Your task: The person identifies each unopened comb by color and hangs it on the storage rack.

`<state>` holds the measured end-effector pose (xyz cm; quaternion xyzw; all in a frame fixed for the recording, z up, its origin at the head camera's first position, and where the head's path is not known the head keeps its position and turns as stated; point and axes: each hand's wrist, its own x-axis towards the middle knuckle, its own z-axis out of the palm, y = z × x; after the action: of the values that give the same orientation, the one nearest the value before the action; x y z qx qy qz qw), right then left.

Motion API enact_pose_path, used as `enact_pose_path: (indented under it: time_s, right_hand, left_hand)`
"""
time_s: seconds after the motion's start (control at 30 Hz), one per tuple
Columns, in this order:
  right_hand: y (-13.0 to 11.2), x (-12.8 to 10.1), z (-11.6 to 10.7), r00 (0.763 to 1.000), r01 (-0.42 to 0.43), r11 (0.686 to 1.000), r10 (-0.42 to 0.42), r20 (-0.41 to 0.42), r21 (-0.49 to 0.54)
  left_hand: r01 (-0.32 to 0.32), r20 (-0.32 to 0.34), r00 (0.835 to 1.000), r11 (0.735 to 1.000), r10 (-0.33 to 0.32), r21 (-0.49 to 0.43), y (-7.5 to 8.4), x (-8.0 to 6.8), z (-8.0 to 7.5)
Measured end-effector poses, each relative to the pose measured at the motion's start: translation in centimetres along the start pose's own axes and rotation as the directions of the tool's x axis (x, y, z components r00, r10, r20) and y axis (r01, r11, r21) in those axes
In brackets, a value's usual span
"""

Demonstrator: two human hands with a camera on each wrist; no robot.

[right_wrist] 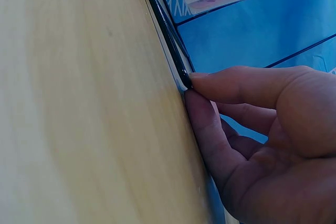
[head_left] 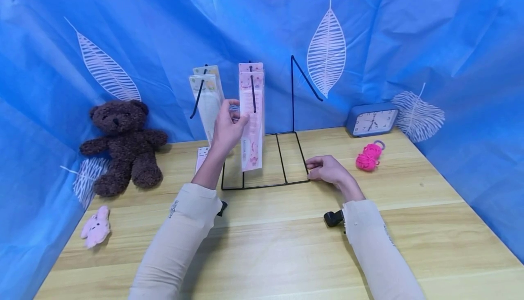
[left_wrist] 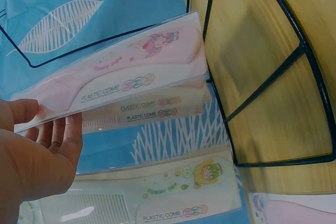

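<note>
A black wire display rack (head_left: 262,187) stands on the table with hooks along its back. Packaged pink plastic combs (head_left: 253,143) hang from its middle hook. My left hand (head_left: 228,127) pinches the edge of the front pink pack between thumb and fingers, and in the left wrist view that pack (left_wrist: 152,64) tilts out from those behind it. Packaged green combs (head_left: 210,109) hang on the left hook, just beside that hand. At the rack's front right corner, my right hand (head_left: 329,170) pinches the base wire (right_wrist: 173,51) between thumb and finger. The right hook (head_left: 308,78) is bare.
Another comb pack (head_left: 201,157) lies on the table, partly behind my left forearm. A brown teddy bear (head_left: 123,145) and a small pink plush (head_left: 96,228) are at the left. On the right are a blue clock (head_left: 373,120) and a bright pink yarn bundle (head_left: 369,157).
</note>
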<state>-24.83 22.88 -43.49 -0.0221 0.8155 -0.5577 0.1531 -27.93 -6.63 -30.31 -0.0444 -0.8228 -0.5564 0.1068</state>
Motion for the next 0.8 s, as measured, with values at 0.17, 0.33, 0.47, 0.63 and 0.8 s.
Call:
enact_pose_path:
  time_s: [0.17,0.33,0.47,0.63,0.8]
  right_hand:
    - [-0.1,0.0,0.1,1.000,-0.002,1.000,0.002,-0.003,0.002]
    - [-0.1,0.0,0.1,1.000,-0.004,1.000,0.004,0.000,0.004]
    - [-0.1,0.0,0.1,1.000,0.000,1.000,0.000,0.000,-0.008]
    - [-0.1,0.0,0.1,1.000,0.009,1.000,-0.009,0.001,-0.015]
    - [-0.1,-0.2,0.1,1.000,0.014,1.000,-0.014,0.001,-0.015]
  left_hand:
    - [0.038,0.039,0.999,0.999,-0.038,-0.007,-0.4,-0.2,-0.2]
    - [0.038,0.085,0.995,0.998,-0.042,0.053,-1.3,-0.5,-0.8]
    - [0.035,0.105,0.994,0.997,-0.042,0.064,-2.2,-0.6,-1.3]
    - [0.063,0.105,0.992,0.997,-0.068,0.052,-3.1,-0.8,-1.8]
    - [0.082,0.116,0.990,0.997,-0.082,0.012,-3.5,-1.2,-2.4]
